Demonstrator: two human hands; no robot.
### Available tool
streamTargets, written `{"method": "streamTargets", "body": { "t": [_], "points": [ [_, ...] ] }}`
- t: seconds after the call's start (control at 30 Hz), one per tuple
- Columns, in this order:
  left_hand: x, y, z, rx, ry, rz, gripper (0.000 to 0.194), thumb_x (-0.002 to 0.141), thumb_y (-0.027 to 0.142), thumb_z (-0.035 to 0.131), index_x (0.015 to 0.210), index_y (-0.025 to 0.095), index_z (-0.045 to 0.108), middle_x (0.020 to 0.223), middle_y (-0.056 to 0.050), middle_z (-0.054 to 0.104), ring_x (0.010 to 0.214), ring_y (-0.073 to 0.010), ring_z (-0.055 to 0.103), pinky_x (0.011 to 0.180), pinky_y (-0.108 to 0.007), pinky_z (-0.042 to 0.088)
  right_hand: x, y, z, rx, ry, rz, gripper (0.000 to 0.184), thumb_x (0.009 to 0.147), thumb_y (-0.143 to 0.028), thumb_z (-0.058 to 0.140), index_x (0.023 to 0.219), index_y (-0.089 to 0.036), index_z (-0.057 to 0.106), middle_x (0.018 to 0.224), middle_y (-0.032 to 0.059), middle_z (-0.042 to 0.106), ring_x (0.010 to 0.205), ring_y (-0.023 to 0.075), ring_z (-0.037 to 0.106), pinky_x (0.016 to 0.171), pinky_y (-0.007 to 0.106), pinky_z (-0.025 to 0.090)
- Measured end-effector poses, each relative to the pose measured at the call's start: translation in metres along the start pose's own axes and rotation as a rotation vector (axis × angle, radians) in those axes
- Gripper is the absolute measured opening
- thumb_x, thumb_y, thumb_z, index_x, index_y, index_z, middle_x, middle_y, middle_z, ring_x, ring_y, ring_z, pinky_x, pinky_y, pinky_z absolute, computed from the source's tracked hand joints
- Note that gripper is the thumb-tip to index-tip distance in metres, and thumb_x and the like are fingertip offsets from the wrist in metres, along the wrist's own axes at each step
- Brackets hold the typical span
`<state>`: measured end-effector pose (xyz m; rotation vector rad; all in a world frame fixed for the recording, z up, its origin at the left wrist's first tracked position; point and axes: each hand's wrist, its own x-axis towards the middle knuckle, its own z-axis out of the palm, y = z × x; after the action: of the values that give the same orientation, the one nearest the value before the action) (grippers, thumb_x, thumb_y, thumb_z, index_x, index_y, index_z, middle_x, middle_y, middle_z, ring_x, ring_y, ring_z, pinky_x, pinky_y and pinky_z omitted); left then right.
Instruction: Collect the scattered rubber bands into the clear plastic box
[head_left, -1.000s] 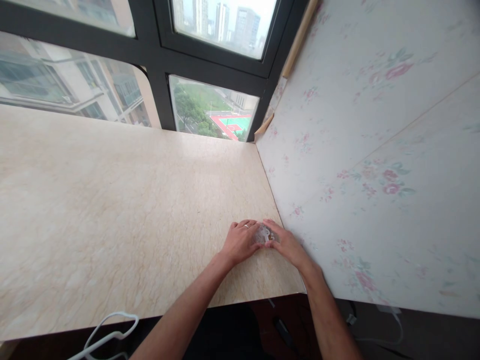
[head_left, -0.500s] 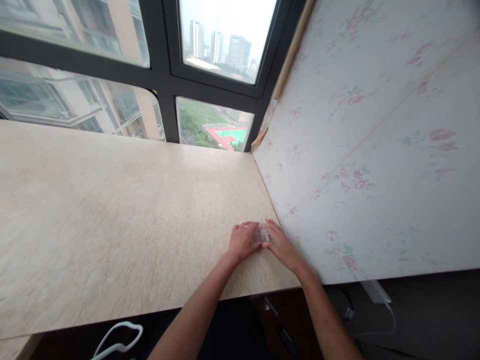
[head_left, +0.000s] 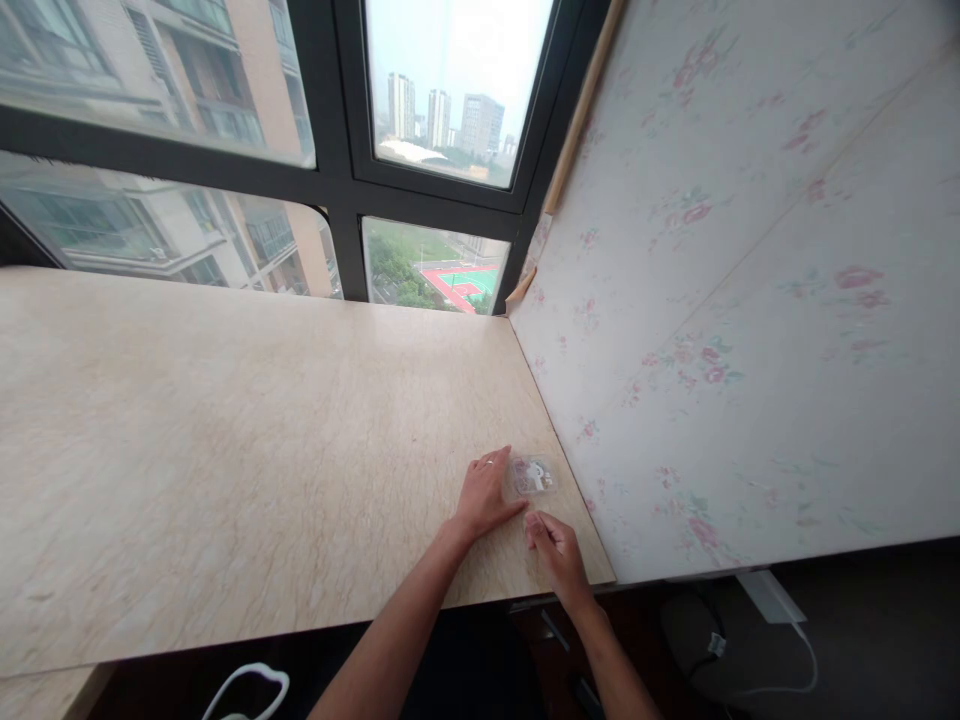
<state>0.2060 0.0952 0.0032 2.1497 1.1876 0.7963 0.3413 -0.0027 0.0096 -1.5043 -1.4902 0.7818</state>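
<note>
A small clear plastic box with white and reddish patterning lies on the beige marbled sill, close to the wall. My left hand, a ring on one finger, is around the box's left end, with fingers at its far side and the thumb at its near side. Just in front of the box, my right hand is curled closed, thumb against the fingers, apart from the box. Whatever those fingers hold, if anything, is hidden.
The marbled sill runs left along dark window frames. A flower-patterned wall bounds the right. Below the front edge are a white loop, a white adapter and its cable.
My right hand has left the box's right side, moved towards me and curled closed. My left hand stays at the box. More of the box shows now, and the view has shifted slightly.
</note>
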Motion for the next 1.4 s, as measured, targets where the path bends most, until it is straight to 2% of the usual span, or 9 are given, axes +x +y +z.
{"method": "streamTargets", "body": {
  "t": [0.1, 0.2, 0.33, 0.43, 0.63, 0.83, 1.1, 1.4],
  "points": [
    [-0.017, -0.005, -0.004, -0.070, 0.050, -0.027, 0.081, 0.069, 0.031, 0.071, 0.140, 0.017, 0.035, 0.138, -0.016, 0.049, 0.127, -0.0300, 0.045, 0.105, -0.048, 0.035, 0.004, 0.002, 0.006, -0.061, 0.000, -0.032, 0.044, 0.093, -0.045, 0.043, 0.058, -0.020, 0.040, 0.055, -0.0042, 0.040, 0.054, 0.0107, 0.039, 0.052, 0.023, 0.031],
    [-0.044, -0.010, -0.015, -0.179, 0.127, -0.080, 0.066, 0.075, 0.025, 0.064, 0.135, 0.020, 0.039, 0.132, -0.012, 0.054, 0.116, -0.0251, 0.054, 0.101, -0.046, 0.041, 0.007, 0.002, 0.012, -0.183, -0.016, -0.097, 0.047, 0.092, -0.045, 0.045, 0.053, -0.020, 0.035, 0.052, -0.0045, 0.037, 0.052, 0.0099, 0.037, 0.051, 0.023, 0.027],
    [-0.072, -0.010, -0.031, -0.320, 0.177, -0.150, 0.032, 0.083, 0.024, 0.054, 0.115, 0.021, 0.056, 0.107, -0.007, 0.067, 0.094, -0.0196, 0.063, 0.087, -0.038, 0.049, 0.015, 0.003, 0.020, -0.339, 0.032, -0.126, 0.053, 0.092, -0.048, 0.044, 0.049, -0.019, 0.031, 0.045, -0.0054, 0.029, 0.045, 0.0080, 0.030, 0.049, 0.026, 0.019],
    [-0.076, -0.007, -0.040, -0.379, 0.244, -0.216, 0.019, 0.086, 0.027, 0.052, 0.099, 0.019, 0.063, 0.092, -0.006, 0.069, 0.084, -0.0188, 0.065, 0.078, -0.033, 0.051, 0.021, 0.005, 0.023, -0.354, 0.084, -0.141, 0.054, 0.091, -0.049, 0.043, 0.048, -0.019, 0.031, 0.045, -0.0048, 0.030, 0.044, 0.0081, 0.031, 0.049, 0.026, 0.018],
    [-0.067, -0.004, -0.043, -0.480, 0.361, -0.294, 0.020, 0.085, 0.032, 0.052, 0.091, 0.017, 0.065, 0.088, -0.007, 0.070, 0.080, -0.0192, 0.065, 0.072, -0.031, 0.051, 0.026, 0.013, 0.020, -0.167, 0.069, -0.098, 0.052, 0.091, -0.052, 0.038, 0.051, -0.021, 0.024, 0.048, -0.0051, 0.025, 0.046, 0.0086, 0.027, 0.046, 0.025, 0.020],
    [-0.069, -0.001, -0.041, -0.516, 0.388, -0.296, 0.017, 0.084, 0.030, 0.053, 0.088, 0.017, 0.065, 0.084, -0.006, 0.070, 0.079, -0.0188, 0.065, 0.072, -0.030, 0.052, 0.024, 0.010, 0.018, -0.112, 0.073, -0.117, 0.052, 0.088, -0.055, 0.041, 0.050, -0.022, 0.027, 0.048, -0.0045, 0.025, 0.045, 0.0099, 0.027, 0.044, 0.025, 0.023],
    [-0.072, -0.002, -0.039, -0.447, 0.369, -0.294, 0.016, 0.083, 0.026, 0.053, 0.088, 0.018, 0.066, 0.084, -0.006, 0.070, 0.077, -0.0183, 0.065, 0.071, -0.030, 0.051, 0.019, 0.008, 0.014, -0.047, 0.108, -0.117, 0.051, 0.085, -0.055, 0.044, 0.050, -0.024, 0.025, 0.047, -0.0037, 0.022, 0.044, 0.0107, 0.025, 0.041, 0.026, 0.023],
    [-0.075, -0.002, -0.038, -0.404, 0.388, -0.314, 0.016, 0.083, 0.025, 0.054, 0.088, 0.017, 0.067, 0.085, -0.007, 0.070, 0.078, -0.0182, 0.065, 0.071, -0.029, 0.050, 0.010, 0.020, 0.008, 0.035, 0.167, -0.007, 0.049, 0.084, -0.056, 0.044, 0.052, -0.024, 0.025, 0.051, -0.0034, 0.020, 0.046, 0.0108, 0.024, 0.041, 0.027, 0.023]
  ]
}}
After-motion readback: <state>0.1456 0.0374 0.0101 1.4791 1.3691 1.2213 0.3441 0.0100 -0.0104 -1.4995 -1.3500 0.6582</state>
